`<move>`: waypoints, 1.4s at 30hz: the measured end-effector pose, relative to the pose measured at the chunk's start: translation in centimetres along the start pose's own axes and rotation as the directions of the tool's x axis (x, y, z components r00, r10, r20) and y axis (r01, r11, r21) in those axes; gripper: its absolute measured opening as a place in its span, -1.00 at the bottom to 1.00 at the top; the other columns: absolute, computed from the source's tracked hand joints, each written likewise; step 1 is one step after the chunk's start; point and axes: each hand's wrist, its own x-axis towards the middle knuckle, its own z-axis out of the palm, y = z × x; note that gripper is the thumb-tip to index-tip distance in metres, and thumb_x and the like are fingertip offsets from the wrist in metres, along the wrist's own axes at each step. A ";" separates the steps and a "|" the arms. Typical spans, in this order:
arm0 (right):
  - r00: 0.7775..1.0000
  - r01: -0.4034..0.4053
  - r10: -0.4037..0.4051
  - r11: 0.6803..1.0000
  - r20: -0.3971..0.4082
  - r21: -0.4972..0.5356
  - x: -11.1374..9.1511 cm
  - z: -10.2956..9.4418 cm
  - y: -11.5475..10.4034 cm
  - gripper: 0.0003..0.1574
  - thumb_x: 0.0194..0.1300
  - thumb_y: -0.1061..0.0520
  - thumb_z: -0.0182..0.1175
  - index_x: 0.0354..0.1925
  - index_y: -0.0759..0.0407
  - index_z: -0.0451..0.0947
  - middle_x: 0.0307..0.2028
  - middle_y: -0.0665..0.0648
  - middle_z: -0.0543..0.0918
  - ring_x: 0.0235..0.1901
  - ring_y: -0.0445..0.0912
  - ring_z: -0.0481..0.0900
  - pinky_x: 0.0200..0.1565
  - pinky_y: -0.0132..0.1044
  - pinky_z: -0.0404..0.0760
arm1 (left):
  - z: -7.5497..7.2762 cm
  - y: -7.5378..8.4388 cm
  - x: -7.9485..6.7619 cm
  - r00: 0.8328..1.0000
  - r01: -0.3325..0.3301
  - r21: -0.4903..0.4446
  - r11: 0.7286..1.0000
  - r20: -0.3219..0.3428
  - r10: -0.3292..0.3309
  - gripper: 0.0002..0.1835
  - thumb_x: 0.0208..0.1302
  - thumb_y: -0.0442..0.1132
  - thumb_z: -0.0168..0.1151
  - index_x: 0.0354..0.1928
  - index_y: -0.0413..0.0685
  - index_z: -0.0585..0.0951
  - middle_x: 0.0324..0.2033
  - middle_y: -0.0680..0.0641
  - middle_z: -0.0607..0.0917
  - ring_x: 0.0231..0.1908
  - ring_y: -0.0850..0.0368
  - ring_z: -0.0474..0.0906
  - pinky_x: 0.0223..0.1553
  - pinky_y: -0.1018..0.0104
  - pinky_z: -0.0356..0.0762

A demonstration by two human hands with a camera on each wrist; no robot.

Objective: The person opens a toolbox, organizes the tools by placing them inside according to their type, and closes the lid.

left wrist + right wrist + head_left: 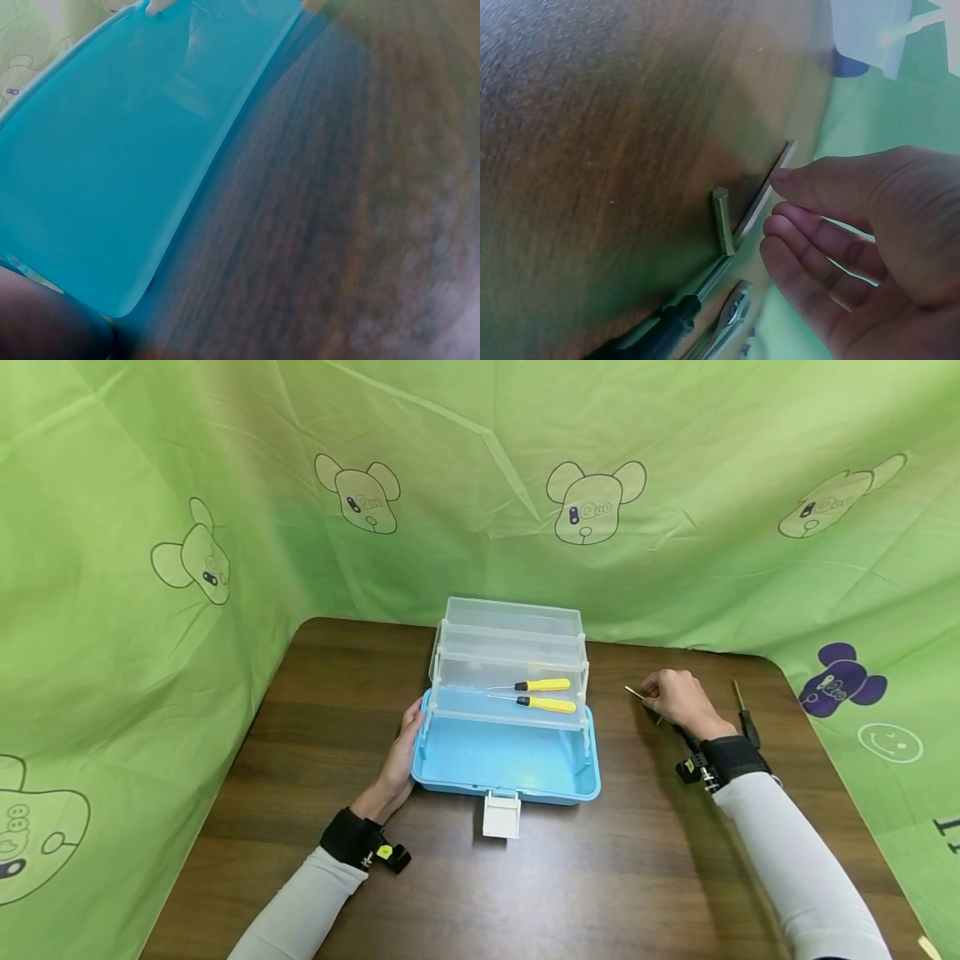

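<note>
A blue toolbox (pixel 495 760) with clear tiered trays stands unfolded mid-table, its white latch (pixel 501 817) hanging at the front. Two yellow-handled screwdrivers (pixel 551 705) lie in the lowest tray. My left hand (pixel 397 758) rests along the box's left wall, fingers extended against it. To the right, my right hand (pixel 678 700) pinches the long arm of a brass-coloured hex key (pixel 754 214) close over the table. Its thumb tip lies on the key, and the index fingertip is hidden in the right wrist view. The key's short arm points toward that camera.
A black-handled screwdriver (pixel 679 316) lies close beside the hex key, with a shiny metal tool (pixel 731 309) next to it. Another black-handled screwdriver (pixel 749 728) lies near the table's right edge. Green printed cloth (pixel 480 485) hangs behind and beside the wooden table (pixel 322 710).
</note>
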 end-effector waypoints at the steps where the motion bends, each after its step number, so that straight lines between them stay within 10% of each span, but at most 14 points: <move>1: 1.000 -0.001 0.001 1.000 0.001 0.002 0.0 0.1 0.1 -0.77 0.21 0.34 0.40 -0.14 0.42 0.75 -0.32 0.31 0.81 -0.28 0.21 0.76 -0.13 0.22 0.67 | 0.0 0.0 0.0 1.000 0.000 0.001 1.000 -0.002 0.000 -0.35 0.78 -0.01 -0.39 0.71 -0.07 -0.19 0.69 -0.14 -0.18 0.66 -0.05 -0.31 0.63 -0.10 -0.32; 42: 0.999 -0.033 0.032 0.999 -0.039 -0.030 -0.1 1.9 0.1 -0.88 0.28 0.38 0.22 -0.30 0.33 0.70 -0.33 0.30 0.77 -0.22 0.36 0.72 -0.15 0.34 0.57 | 0.1 0.1 0.0 1.000 0.016 0.015 1.000 -0.015 -0.015 -0.33 0.77 0.00 -0.38 0.71 -0.08 -0.20 0.70 -0.15 -0.20 0.66 -0.06 -0.33 0.62 -0.10 -0.34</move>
